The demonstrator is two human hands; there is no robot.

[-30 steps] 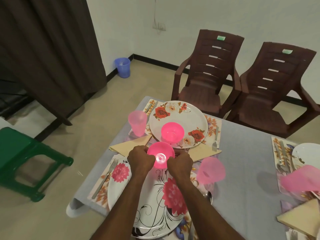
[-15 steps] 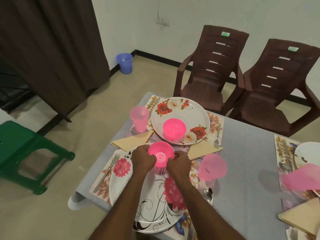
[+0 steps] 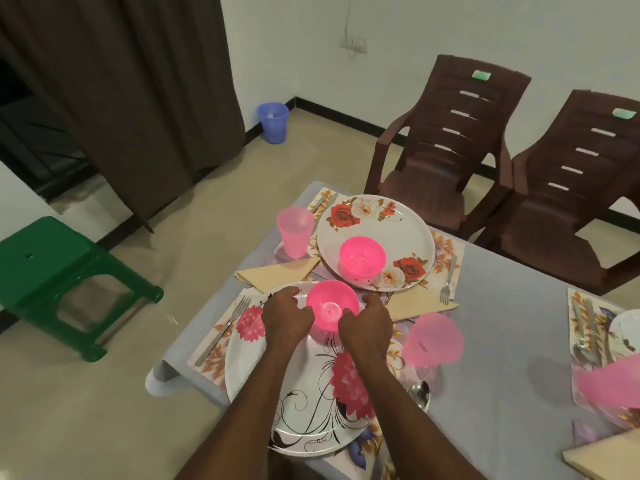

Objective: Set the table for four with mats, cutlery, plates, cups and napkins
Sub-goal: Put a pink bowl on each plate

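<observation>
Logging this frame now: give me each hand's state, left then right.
Left hand: grips the left side of the pink bowl on the near plate.
Right hand: grips the bowl's right side.

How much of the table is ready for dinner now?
The far place looks done: rose-patterned white plate with a pink plastic bowl, pink cup, beige folded napkin and fork. In hand: left hand and right hand hold another pink bowl on the near pink-flowered plate. The right-side places are mostly out of view.
</observation>
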